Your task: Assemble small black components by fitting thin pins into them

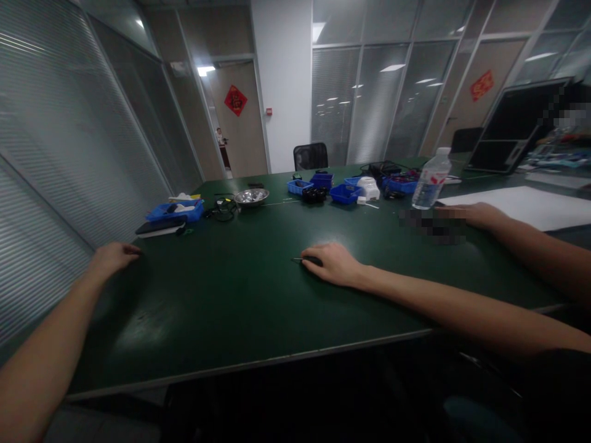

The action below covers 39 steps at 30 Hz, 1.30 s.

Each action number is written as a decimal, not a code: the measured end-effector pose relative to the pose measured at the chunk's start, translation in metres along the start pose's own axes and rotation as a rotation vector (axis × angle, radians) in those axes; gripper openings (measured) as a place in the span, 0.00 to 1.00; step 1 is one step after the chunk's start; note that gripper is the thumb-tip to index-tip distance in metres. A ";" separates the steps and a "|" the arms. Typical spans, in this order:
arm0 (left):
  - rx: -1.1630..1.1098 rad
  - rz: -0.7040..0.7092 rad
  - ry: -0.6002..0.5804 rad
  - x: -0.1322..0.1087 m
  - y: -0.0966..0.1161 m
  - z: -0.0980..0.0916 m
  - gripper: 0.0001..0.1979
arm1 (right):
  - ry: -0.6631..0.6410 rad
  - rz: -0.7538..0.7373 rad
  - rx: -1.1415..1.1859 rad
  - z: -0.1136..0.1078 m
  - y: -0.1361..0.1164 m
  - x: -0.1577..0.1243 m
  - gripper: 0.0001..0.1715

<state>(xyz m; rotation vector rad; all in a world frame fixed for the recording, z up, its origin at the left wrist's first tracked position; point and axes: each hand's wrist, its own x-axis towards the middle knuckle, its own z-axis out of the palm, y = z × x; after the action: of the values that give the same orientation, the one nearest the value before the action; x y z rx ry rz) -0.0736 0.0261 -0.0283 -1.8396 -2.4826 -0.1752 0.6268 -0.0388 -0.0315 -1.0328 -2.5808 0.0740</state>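
Black and thin-tipped, a hand tool (313, 261) is clamped mid-frame by the right hand (333, 263), seemingly steadied on the surface (221, 301), while at left the left hand's (113, 257) grip cannot be told.

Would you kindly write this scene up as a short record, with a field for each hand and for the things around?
Left hand: at the left of the green table, no held thing visible
Right hand: holds a dark tool, thin tip pointing left
Another person's hand: near the bottle and white sheet
Further back: blue tray, metal bowl, blue box
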 end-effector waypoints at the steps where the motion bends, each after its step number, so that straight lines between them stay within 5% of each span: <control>1: 0.021 -0.031 -0.028 -0.001 0.003 -0.001 0.19 | 0.004 0.000 0.002 0.000 0.000 0.000 0.21; 20: 0.100 -0.058 -0.047 -0.026 0.029 -0.019 0.21 | 0.005 0.004 -0.013 0.002 0.001 0.000 0.21; 39: -0.019 -0.106 0.033 -0.031 0.028 -0.020 0.22 | -0.001 0.009 0.008 -0.001 -0.001 0.000 0.21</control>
<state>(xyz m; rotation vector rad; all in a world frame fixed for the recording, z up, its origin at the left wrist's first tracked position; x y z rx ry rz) -0.0382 0.0022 -0.0102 -1.6988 -2.5658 -0.2324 0.6265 -0.0391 -0.0304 -1.0415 -2.5752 0.0871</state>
